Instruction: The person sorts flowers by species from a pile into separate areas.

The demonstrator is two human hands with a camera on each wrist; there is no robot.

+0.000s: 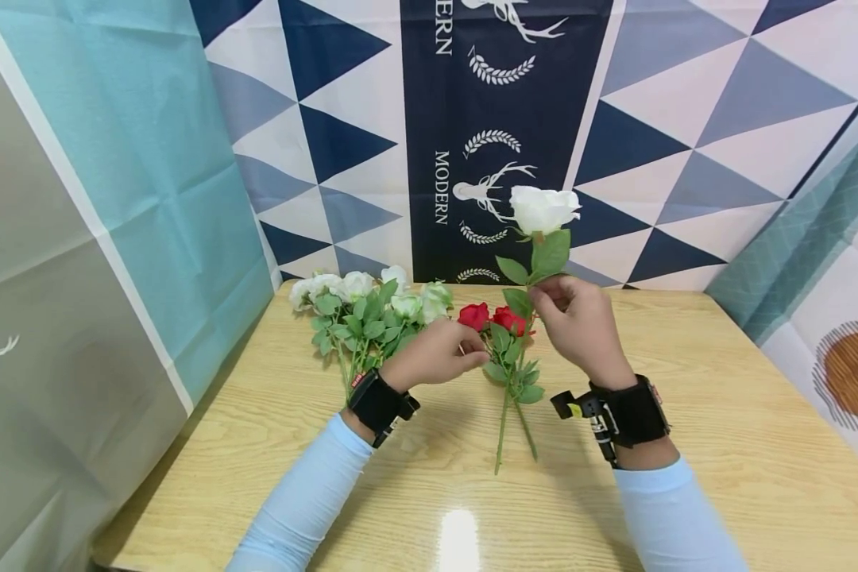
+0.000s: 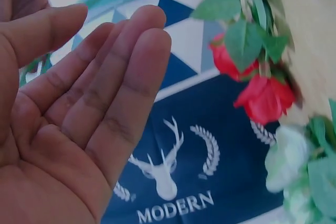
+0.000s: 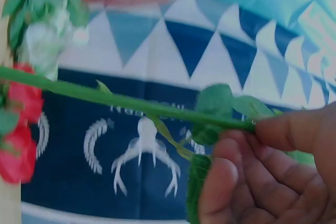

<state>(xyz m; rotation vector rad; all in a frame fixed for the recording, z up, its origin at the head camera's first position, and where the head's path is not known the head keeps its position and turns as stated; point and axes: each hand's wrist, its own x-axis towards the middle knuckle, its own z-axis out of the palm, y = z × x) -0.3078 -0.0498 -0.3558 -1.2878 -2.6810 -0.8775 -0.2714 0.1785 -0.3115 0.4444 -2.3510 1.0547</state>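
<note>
A white rose stands upright in my right hand, its bloom above the fingers. In the right wrist view, thumb and fingertips pinch its green stem just below some leaves. My left hand holds nothing; the left wrist view shows its fingers loosely extended, palm bare. Between the hands, two red roses lie on the table with their stems toward me. Left of them rests a bunch of white and pale green roses, partly hidden behind the left hand.
The light wooden table meets a patterned cloth backdrop at its far edge. A teal and grey cloth hangs along the left side, and another patterned cloth hangs on the right.
</note>
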